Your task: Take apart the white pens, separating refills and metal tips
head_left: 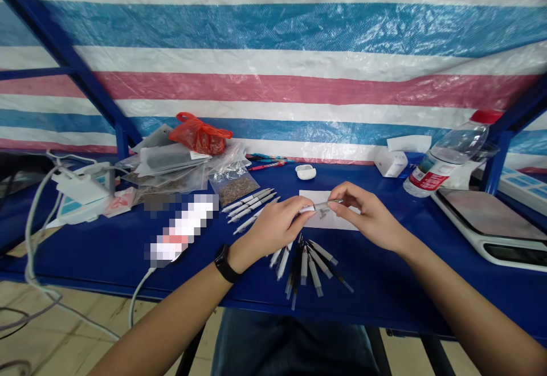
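Between my two hands is a white and grey pen (315,207), held level over a white sheet of paper (332,221). My left hand (278,220) pinches the pen's white end, and my right hand (363,212) grips its pointed grey end with thumb and fingers. Small grey parts (323,215) lie on the paper beneath. Below my hands, pen barrels and dark refills (314,265) are spread in a fan. Several white pens (248,205) lie side by side left of my left hand, partly hidden by it.
Plastic bags (171,162), a red bag (200,135) and a cabled phone (183,231) occupy the left side. A white earbud case (305,172) sits at the back. To the right stand a tissue pack (401,159), a large bottle (448,156) and a scale (496,216).
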The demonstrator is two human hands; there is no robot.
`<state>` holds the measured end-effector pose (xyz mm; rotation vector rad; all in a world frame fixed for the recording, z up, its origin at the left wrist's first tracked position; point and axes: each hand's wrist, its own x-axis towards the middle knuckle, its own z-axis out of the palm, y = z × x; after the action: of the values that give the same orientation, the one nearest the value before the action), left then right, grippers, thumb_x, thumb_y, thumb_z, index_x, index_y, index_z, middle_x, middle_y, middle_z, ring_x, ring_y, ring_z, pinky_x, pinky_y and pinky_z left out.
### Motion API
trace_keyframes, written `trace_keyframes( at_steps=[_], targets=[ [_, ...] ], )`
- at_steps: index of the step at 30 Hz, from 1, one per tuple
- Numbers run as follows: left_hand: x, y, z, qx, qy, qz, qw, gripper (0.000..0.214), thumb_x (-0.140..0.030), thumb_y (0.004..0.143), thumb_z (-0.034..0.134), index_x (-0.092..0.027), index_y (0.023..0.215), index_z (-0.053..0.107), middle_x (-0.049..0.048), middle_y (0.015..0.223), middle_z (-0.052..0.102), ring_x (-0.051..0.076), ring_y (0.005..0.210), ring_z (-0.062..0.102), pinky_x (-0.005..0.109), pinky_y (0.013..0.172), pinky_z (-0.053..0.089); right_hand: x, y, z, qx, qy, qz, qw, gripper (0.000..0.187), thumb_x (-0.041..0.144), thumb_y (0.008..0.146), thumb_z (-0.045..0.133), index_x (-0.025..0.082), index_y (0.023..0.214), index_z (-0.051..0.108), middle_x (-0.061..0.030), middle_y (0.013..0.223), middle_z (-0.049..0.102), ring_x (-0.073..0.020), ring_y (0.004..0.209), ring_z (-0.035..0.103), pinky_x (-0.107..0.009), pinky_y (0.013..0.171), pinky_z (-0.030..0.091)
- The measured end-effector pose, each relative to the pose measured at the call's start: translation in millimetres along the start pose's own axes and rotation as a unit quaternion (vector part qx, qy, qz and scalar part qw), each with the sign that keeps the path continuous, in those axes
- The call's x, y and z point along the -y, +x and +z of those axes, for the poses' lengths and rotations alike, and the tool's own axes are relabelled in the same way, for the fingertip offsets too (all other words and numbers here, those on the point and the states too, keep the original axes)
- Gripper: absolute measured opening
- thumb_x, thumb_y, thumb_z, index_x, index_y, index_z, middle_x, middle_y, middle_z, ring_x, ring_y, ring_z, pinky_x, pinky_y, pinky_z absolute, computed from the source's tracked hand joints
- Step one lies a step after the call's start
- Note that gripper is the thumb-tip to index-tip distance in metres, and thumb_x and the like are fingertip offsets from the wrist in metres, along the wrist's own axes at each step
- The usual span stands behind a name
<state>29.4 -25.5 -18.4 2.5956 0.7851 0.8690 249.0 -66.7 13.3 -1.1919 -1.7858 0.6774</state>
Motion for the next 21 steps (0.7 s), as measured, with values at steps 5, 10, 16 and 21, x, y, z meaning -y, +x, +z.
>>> trace_keyframes(
  at_steps=[5,10,16,21],
  targets=[
    [-1.2,0.0,-0.5,0.019,-0.001,0.001,1.0,0.032,-0.037,0.109,0.036,-0.02,0.107,0.064,0.0038,0.091,0.071,0.015,0.068,0.063,0.025,0.065,0.045,-1.5,-0.7,1.0,0.013,-0.078,0.013,0.997,0.064,0.076,0.094,0.046,0.023,0.06,0.053,0.0007,0.052,0.053,-0.0137,0.049,0.047,-0.028,0.052,0.036],
    [1.2,0.5,-0.9,0.004,-0.005,0.004,1.0,0.029,-0.037,0.108,0.038,-0.02,0.104,0.061,0.0012,0.082,0.067,0.014,0.062,0.059,0.025,0.061,0.041,-1.0,-0.5,-1.1,0.014,-0.039,0.007,0.999,0.052,0.072,0.09,0.057,0.023,0.076,0.06,-0.001,0.064,0.062,-0.0161,0.058,0.055,-0.029,0.056,0.043],
    [2.1,-0.2,1.5,-0.009,0.036,0.018,0.999,0.029,-0.035,0.109,0.036,-0.02,0.1,0.059,0.0003,0.079,0.066,0.014,0.059,0.058,0.025,0.057,0.036,1.9,-1.7,3.8,0.022,-0.059,-0.014,0.998,0.049,0.068,0.095,0.054,0.023,0.076,0.056,-0.0002,0.064,0.06,-0.0155,0.057,0.054,-0.028,0.054,0.04],
    [2.1,-0.6,-4.8,-0.02,0.133,0.014,0.991,0.027,-0.033,0.108,0.037,-0.02,0.102,0.061,0.0032,0.088,0.072,0.017,0.069,0.066,0.027,0.058,0.035,-1.5,-0.4,3.3,0.007,-0.036,0.013,0.999,0.05,0.069,0.093,0.055,0.023,0.075,0.059,-0.0008,0.065,0.063,-0.0156,0.058,0.055,-0.029,0.056,0.042]
  ],
)
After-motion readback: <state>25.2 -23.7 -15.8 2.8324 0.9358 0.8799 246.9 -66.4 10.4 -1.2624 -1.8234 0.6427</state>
